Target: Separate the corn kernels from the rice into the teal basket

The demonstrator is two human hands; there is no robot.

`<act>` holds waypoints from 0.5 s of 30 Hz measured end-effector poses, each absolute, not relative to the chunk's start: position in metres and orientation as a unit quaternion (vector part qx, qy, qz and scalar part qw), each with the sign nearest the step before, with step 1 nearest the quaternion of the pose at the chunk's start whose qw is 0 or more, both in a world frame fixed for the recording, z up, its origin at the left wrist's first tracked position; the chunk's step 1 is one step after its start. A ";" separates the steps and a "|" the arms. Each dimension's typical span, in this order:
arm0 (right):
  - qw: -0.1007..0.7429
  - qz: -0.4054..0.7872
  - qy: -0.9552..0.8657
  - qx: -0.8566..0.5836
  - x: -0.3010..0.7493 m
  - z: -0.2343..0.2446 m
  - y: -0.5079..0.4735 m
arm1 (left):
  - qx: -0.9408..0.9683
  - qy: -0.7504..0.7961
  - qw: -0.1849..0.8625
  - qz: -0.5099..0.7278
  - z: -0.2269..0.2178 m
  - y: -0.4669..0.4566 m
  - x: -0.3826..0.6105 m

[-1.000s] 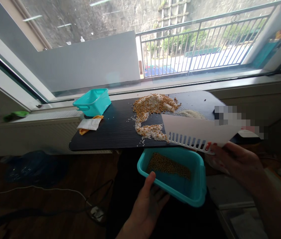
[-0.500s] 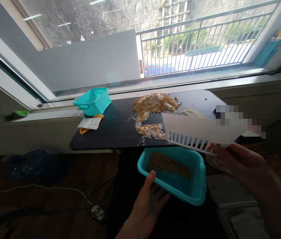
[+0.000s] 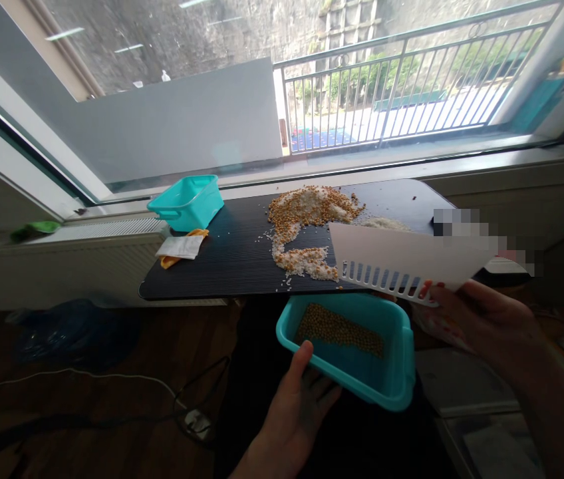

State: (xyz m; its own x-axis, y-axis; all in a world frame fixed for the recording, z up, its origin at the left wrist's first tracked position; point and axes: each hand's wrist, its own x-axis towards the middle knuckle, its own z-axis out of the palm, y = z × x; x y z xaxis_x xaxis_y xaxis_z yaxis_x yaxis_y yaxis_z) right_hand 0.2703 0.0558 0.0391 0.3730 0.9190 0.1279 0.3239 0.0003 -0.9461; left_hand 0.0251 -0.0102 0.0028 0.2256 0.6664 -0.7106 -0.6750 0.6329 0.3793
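Observation:
My left hand (image 3: 299, 406) grips the near rim of a turquoise plastic tub (image 3: 402, 392), thumb over the edge and fingers against its outside. Inside the tub lies a layer of soybeans (image 3: 339, 329). A flat white plastic sheet with a row of slots (image 3: 406, 256) is pinched in my right hand (image 3: 486, 319) over the table's front edge. Left of the sheet, a strip of white rice mixed with soybeans (image 3: 306, 263) runs towards a larger mixed heap (image 3: 306, 205). Behind the sheet shows a small pile of rice (image 3: 386, 224), partly hidden.
The dark table (image 3: 212, 273) stands against the window. On its left are a second turquoise tub (image 3: 197, 203) and a white folded tissue on an orange cloth (image 3: 182, 247). A pixelated patch covers the table's right end. A power strip (image 3: 197, 422) with cables lies on the floor.
The white slotted sheet has shifted slightly to the right, in my right hand. My left hand and the tub stay almost where they were.

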 end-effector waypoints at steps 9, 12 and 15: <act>0.488 0.242 -0.509 -0.666 0.272 0.062 0.053 | 0.007 0.441 0.786 0.433 0.004 -0.013 0.024; 0.473 0.242 -0.515 -0.673 0.269 0.076 0.057 | 0.007 0.439 0.787 0.434 0.003 -0.013 0.025; 0.445 0.263 -0.545 -0.660 0.265 0.078 0.059 | 0.004 0.451 0.780 0.433 0.002 -0.012 0.025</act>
